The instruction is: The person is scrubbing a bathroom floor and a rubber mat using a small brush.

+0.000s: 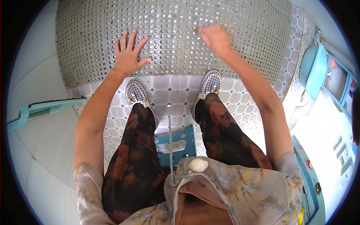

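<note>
A grey-green perforated floor mat [174, 17], dotted with round holes, covers the tiled floor ahead of me. My left hand [126, 57] rests palm down on its near left part, fingers spread and holding nothing. Farther right, my right hand [215, 38] is curled over the mat and blurred. Its fingertips are pinched around a small brownish object [196, 29], too blurred to identify. Pale floor tiles show through the holes, with blue marks here and there.
My checkered shoes [137, 92] stand at the mat's near edge on patterned tiles [168, 87]. A blue plastic step stool [175, 140] is between my legs. Turquoise basins [313, 70] and a blue rack [343, 92] are at right. A turquoise-framed object [50, 108] lies against the left wall.
</note>
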The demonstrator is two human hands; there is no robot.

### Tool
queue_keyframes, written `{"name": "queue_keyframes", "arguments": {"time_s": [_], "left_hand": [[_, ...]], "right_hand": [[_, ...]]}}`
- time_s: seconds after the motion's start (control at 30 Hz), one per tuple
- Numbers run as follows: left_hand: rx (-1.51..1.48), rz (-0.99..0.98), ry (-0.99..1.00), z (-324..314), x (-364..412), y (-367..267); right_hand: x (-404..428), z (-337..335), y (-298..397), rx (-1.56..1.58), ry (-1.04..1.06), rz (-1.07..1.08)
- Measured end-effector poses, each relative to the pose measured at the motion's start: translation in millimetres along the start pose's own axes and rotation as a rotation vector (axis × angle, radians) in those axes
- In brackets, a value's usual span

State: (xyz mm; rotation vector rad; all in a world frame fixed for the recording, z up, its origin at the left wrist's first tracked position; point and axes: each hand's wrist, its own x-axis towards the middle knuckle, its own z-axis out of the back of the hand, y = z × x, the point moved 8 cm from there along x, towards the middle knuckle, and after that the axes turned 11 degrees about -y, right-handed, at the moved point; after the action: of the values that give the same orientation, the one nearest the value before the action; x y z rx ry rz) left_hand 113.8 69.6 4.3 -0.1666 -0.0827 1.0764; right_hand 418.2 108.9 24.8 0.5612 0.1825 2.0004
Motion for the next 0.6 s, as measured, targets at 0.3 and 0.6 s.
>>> {"name": "queue_keyframes", "arguments": {"time_s": [0.3,0.6], "left_hand": [[0.003,0.011,-0.024,3,-11,4],[0.0,0.006,-0.03,4,-7,4]], "right_hand": [[-9,-26,65,-0.256,0.627,0.139],[0,-13,39,-0.075,0.348,0.002]]}}
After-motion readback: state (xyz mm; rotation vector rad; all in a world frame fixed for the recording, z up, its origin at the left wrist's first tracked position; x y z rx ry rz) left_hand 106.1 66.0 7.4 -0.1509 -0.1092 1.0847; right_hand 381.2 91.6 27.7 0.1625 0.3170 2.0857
